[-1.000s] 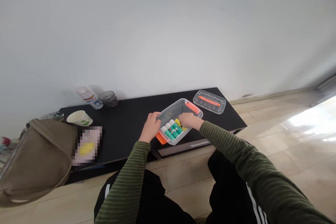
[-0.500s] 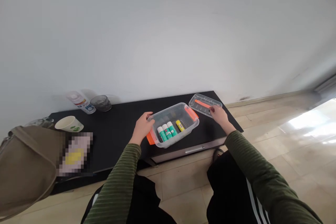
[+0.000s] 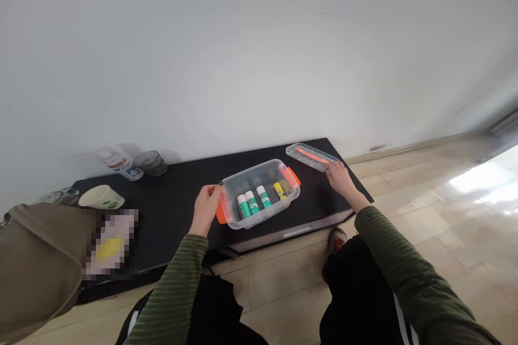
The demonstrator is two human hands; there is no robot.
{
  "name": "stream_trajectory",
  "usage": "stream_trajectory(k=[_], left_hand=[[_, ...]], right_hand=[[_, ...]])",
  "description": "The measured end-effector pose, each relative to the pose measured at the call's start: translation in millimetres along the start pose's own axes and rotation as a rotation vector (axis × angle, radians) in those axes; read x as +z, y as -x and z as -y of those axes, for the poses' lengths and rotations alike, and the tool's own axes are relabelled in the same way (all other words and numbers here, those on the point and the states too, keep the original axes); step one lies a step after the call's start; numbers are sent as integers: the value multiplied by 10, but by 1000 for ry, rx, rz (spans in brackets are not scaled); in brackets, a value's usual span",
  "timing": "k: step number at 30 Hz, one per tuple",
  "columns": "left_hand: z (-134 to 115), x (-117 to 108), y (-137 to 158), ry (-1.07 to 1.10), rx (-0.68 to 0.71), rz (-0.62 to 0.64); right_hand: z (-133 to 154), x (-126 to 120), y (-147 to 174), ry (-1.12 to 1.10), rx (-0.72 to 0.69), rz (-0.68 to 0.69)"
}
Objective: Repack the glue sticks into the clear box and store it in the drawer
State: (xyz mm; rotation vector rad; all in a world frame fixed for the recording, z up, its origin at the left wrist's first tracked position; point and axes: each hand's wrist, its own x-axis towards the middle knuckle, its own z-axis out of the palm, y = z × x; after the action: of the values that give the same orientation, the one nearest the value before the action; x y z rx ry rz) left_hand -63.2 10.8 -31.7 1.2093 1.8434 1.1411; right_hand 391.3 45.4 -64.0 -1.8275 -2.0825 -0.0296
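A black table (image 3: 178,186) stands against a pale wall (image 3: 259,64) on tiled floor (image 3: 283,304); left hand (image 3: 205,206) grips box (image 3: 265,216), right hand (image 3: 340,177) pinches lid (image 3: 307,158).

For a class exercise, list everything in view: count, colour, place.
Box: 1, clear-orange, on table
Tubes: 3, green-white, in box
Yellow tube: 1, in box
Lid: 1, clear-orange, beside box
Table: 1, black, against wall
Glass: 1, dark, back left
Can: 1, mostly white, beside glass
Paper cup: 1, white, near can
Pixelated item: 1, pink-yellow, beside bag
Bag: 1, brown, far left
Transparent thing: 1, behind bag
Wall: 1, grey, behind
Floor: 1, beige, below
Sleeves: 2, green, on arms
Trousers: 1, black, below
Shoe: 1, dark, below
Left hand: 1, at box's end
Right hand: 1, on lid
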Motion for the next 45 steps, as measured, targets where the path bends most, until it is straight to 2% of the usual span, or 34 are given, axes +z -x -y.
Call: stream_trajectory(k=[3, 6, 11, 14, 17, 22, 25, 28, 30, 33, 41, 45], left_hand=[[66, 5, 108, 69, 1, -9], [75, 20, 194, 57, 38, 33], [54, 64, 209, 89, 123, 87], [71, 105, 169, 94, 146, 99], [84, 150, 137, 94, 157, 100], [40, 192, 149, 121, 129, 136], [-25, 184, 194, 170, 82, 161], [-87, 164, 242, 194, 38, 181], [-108, 153, 263, 205, 49, 196], [-114, 143, 282, 208, 81, 224], [-115, 133, 285, 157, 76, 241], [-95, 145, 266, 153, 84, 241]], right_hand=[[65, -79, -35, -251, -26, -292], [159, -207, -58, -447, 27, -482], [320, -456, -119, -863, 235, -846], [364, -518, -210, -1167, 398, -971], [427, -458, -309, -1446, 547, -880], [782, -227, -402, -1682, 733, -425], [1038, -129, -439, -1678, 718, -174], [1195, -62, -486, -1639, 644, -20], [1244, -18, -519, -1613, 597, 24], [1278, 50, -555, -1547, 542, 20], [1358, 175, -550, -1242, 460, 85], [1379, 177, -525, -1067, 436, 75]])
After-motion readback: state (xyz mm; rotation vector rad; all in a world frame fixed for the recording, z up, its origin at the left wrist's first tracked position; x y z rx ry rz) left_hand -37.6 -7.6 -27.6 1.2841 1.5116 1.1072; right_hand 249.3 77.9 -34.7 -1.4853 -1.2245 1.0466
